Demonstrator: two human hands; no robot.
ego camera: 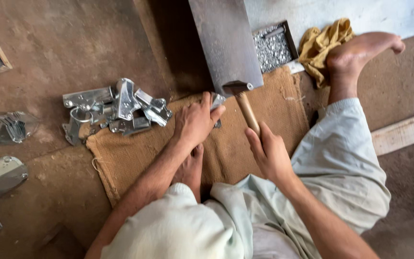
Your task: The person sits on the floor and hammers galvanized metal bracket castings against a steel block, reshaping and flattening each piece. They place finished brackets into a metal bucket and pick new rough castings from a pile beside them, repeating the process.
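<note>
The fingers (215,106) of the left hand (195,122) were closed narrowly over a small bright metal piece (217,100), which was pinned flat at the foot of a steel block (226,41). Only a corner of the piece was seen past the fingertips; the rest was hidden beneath the hand. The piece was judged to be stiff pressed sheet, light, smooth and somewhat slippery, with thin edges that could cut, so a flat press from above with the fingertips kept back from the struck spot was thought the safest hold.

The right hand (269,153) was wrapped firmly around the wooden handle of a hammer (245,108), low on the shaft, with the dark head resting against the lower edge of the steel block, just beside the metal piece. The hammer was taken to be head-heavy and rigid; a hold well down the handle was judged to give swing at some cost in control.

Under the steel block a coarse burlap mat (135,153) was spread on the dirt floor (63,43). To the left of the block a heap of similar shiny brackets (116,110) lay at the mat's corner. Behind the block, to its right, a tray of small rivets (271,48) was set, and beyond it a yellow rag (319,45) lay touching a bare foot (360,52).
</note>
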